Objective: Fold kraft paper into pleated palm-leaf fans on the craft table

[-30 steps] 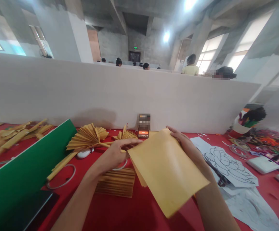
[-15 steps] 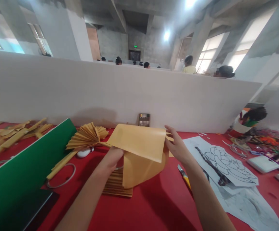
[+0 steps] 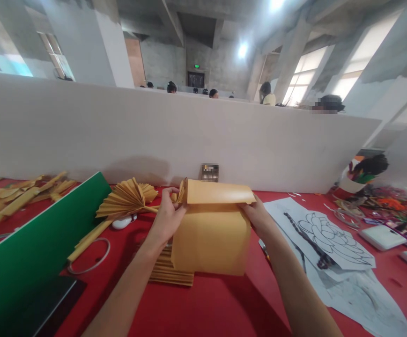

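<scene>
A sheet of yellow-brown kraft paper point(image 3: 210, 238) is held up above the red table, its upper part curled over toward me. My left hand point(image 3: 170, 210) pinches its left edge near the fold. At the right edge, my right hand point(image 3: 257, 213) grips the paper, with some fingers hidden behind it. Beneath and to the left lies a pleated piece of brown paper point(image 3: 171, 271), partly covered. A paper fan point(image 3: 124, 201) with spread pleats sits left of my left hand. A utility knife point(image 3: 263, 248) lies beside my right forearm, mostly hidden by it.
A green board point(image 3: 48, 234) leans at the left, with paper strips point(image 3: 24, 201) behind it. White sheets with a flower drawing point(image 3: 333, 238) lie at the right. A pen cup point(image 3: 354, 180) stands farther back. A white partition point(image 3: 119, 131) borders the table; a phone point(image 3: 210, 172) rests against it.
The paper has been turned from a slanted position to squarely facing me, its top edge curled over. My left hand has shifted to its left edge, and my right hand now grips the right edge.
</scene>
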{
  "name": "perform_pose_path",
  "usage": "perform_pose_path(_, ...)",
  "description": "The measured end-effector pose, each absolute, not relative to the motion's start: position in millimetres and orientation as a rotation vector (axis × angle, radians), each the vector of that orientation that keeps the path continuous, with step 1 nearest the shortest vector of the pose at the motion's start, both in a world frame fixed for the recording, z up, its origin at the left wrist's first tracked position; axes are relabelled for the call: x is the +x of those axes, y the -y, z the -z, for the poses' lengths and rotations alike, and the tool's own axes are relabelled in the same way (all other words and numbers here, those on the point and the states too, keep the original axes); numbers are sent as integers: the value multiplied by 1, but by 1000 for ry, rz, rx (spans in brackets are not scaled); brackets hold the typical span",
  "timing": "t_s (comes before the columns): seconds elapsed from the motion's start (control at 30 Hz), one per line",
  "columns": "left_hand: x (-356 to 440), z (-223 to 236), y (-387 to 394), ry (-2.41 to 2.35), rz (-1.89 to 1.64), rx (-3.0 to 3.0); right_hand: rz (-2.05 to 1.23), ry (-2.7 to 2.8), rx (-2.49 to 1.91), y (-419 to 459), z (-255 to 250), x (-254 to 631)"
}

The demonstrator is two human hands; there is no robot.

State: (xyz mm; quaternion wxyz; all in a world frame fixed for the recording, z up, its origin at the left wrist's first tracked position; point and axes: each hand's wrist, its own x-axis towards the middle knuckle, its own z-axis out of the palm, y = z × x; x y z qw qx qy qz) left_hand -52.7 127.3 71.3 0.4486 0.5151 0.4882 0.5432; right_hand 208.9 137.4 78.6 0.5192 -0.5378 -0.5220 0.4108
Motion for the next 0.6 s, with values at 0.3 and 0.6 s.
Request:
perform_pose_path(0.3, -57, -90, -119, -1129, -1327, 1458, -1018, 1533, -1230, -120, -108, 211)
perform_pose_path(0.6, -74, -105, -115, -1218, -1479, 1557, -963, 1659, -1130, -107, -125, 214)
